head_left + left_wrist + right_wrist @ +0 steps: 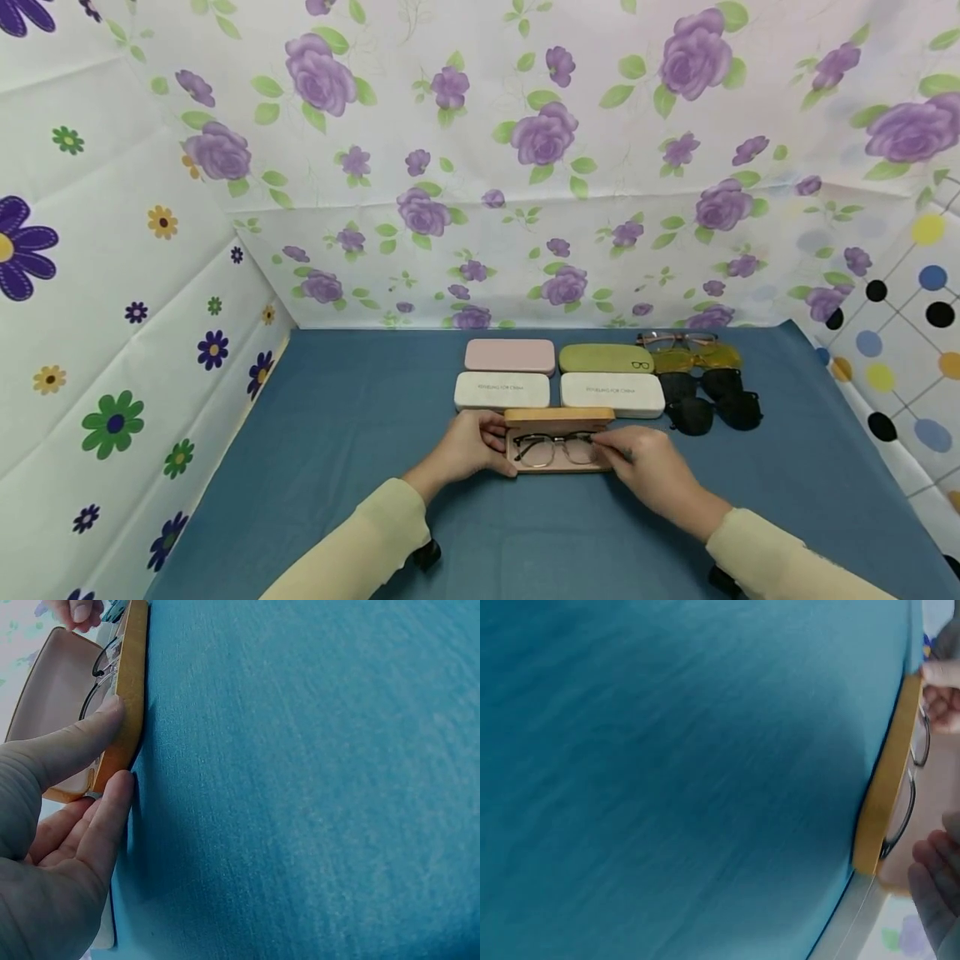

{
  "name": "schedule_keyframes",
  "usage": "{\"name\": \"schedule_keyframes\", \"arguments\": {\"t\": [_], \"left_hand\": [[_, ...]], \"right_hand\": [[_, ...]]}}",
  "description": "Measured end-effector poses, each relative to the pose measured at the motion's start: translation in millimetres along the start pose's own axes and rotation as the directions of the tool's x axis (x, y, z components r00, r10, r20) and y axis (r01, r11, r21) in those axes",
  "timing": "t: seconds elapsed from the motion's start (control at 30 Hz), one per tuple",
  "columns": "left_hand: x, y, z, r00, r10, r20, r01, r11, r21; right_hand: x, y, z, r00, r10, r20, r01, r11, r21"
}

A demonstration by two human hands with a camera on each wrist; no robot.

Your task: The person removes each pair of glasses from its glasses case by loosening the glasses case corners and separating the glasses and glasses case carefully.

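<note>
Tan open glasses case sits between both hands on the blue bench; the left hand grips its end, the right hand pinches the black-rimmed glasses inside.

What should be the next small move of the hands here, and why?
Probably let go of the glasses and fold the lid down. They already lie inside the open tan case; the left hand holds the case's end and the right hand touches the frame's right end.
</note>
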State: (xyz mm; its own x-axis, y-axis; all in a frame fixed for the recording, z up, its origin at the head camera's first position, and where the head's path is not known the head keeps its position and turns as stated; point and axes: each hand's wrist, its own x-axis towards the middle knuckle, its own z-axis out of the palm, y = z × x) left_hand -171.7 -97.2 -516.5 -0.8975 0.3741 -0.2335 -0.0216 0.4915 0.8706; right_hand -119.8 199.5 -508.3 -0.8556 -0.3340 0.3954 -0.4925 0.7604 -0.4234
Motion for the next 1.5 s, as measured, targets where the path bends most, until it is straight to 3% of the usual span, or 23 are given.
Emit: {"name": "schedule_keyframes", "arguments": {"t": [0.1, 0.23, 0.77, 1.5], "left_hand": [[-0.5, 0.8, -0.5, 1.0, 0.001, -0.001, -0.001, 1.0, -0.003], [-0.7, 0.4, -0.5, 1.0, 0.0, -0.004, 0.0, 1.0, -0.003], [-2.5, 4.2, -1.1, 1.0, 0.011, 0.003, -0.011, 1.0, -0.014], [-2.1, -0.1, 0.3, 1.0, 0.02, -0.007, -0.02, 1.0, 0.003]], "right_hand": [[6, -8, 6, 0.992, -0.124, 0.002, 0.124, 0.992, -0.019], [14, -14, 16, 0.983, -0.178, 0.039, 0.18, 0.983, -0.045], [24, -19, 41, 0.989, -0.14, 0.055, 0.149, 0.962, -0.23], [23, -19, 46, 0.992, -0.114, 0.045, 0.121, 0.971, -0.206]]}}
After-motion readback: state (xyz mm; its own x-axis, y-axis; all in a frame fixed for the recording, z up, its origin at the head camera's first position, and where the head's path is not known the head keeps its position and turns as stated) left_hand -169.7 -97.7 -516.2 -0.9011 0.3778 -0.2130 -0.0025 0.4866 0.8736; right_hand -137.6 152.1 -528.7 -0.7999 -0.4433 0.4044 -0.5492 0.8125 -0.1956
